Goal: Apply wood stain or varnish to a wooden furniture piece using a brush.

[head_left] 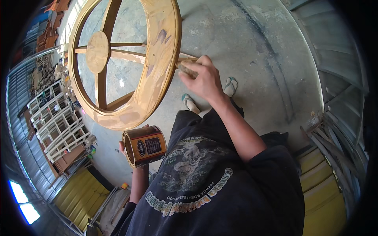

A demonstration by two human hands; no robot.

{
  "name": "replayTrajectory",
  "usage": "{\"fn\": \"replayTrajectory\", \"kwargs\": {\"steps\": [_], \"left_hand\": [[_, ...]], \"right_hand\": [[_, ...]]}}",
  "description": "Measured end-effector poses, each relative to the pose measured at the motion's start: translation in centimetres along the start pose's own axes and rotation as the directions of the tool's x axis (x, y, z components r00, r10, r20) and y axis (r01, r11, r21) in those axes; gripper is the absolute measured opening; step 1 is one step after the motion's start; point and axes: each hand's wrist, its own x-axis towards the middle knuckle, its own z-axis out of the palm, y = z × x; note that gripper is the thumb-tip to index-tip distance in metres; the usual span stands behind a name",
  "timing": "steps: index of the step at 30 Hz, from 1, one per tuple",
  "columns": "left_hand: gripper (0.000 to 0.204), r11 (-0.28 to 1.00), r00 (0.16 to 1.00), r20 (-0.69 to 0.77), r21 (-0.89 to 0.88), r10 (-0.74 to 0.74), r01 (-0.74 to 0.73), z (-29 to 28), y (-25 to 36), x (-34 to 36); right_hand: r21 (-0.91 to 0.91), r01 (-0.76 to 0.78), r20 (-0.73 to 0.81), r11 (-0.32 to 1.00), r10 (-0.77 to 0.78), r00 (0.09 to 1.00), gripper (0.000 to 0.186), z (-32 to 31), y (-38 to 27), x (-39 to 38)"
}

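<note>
A round wooden frame (pixel 158 74), like a tabletop ring with crossing spokes and a small disc (pixel 98 52) at its centre, stands in front of me. Pale and dark patches mark its broad rim. My right hand (pixel 205 80) is closed around a brownish wad (pixel 188 70), perhaps a cloth or pad, at the frame's right outer edge. Below the frame, my left hand (pixel 121 148) grips a brown and orange paint can (pixel 144 146), tilted with its mouth to the left. The can hides most of that hand, and its contents are unclear.
Grey concrete floor (pixel 244 47) surrounds my sandalled feet. White slatted frames (pixel 59 118) and stacked wooden parts stand at the left. Yellow corrugated sheets (pixel 80 196) lie lower left, with more at lower right. Timber pieces (pixel 334 151) lean by a metal wall (pixel 334 51) at right.
</note>
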Motion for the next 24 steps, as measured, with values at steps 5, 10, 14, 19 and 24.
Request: {"fn": "replayTrajectory", "kwargs": {"steps": [5, 10, 14, 19, 24], "left_hand": [[0.094, 1.0, 0.998, 0.057, 0.028, 0.001, -0.003, 0.2, -0.1, 0.2], [0.087, 0.999, 0.999, -0.006, -0.022, 0.049, -0.049, 0.5, -0.5, -0.2], [0.085, 0.988, 0.989, 0.15, -0.153, 0.013, 0.01, 3.0, -1.3, 0.7], [0.083, 0.988, 0.993, 0.098, -0.145, 0.07, -0.056, 4.9, -1.8, 0.7], [0.077, 0.966, 0.993, 0.069, -0.246, 0.093, -0.073, 5.0, -0.8, 2.4]], "right_hand": [[0.197, -0.102, -0.082, 0.975, 0.12, 0.989, 0.03, 0.4, 3.0, 4.0], [0.219, -0.06, 0.055, 0.974, 0.049, 0.997, 0.029, 0.9, 1.9, -0.4], [0.31, -0.106, 0.031, 0.945, 0.101, 0.994, 0.03, -0.2, 3.9, 0.5], [0.428, -0.471, 0.21, 0.771, 0.423, 0.882, 0.037, -2.9, 5.5, 6.6], [0.573, -0.427, 0.24, 0.7, 0.354, 0.904, 0.036, -3.6, 5.0, 10.5]]}}
